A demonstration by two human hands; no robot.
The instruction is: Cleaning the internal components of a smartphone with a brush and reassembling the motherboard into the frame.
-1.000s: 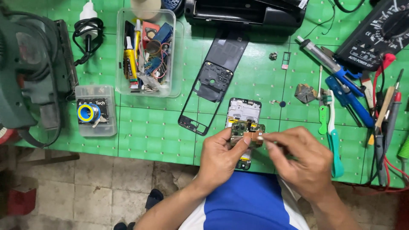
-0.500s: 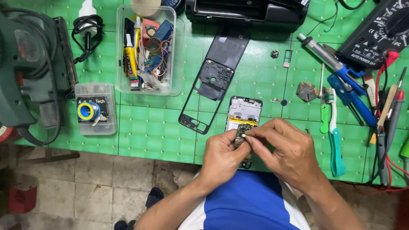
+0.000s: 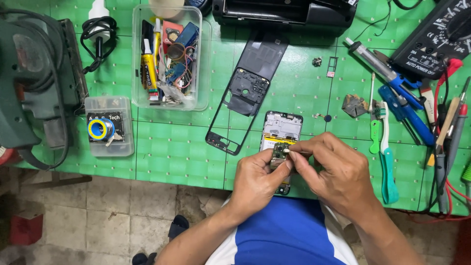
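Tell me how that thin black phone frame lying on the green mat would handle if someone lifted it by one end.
The black phone frame is mostly an open outline with thin side rails, so it would probably flex or twist. It looks light for its length. Lying flat on the green mat, it should slide rather than roll, and the narrow rails seem apt to crack if bent.

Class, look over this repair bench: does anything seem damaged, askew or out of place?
The phone lies opened, its back frame askew beside it. Both hands, left and right, pinch a small part over it. Nothing looks spilled.
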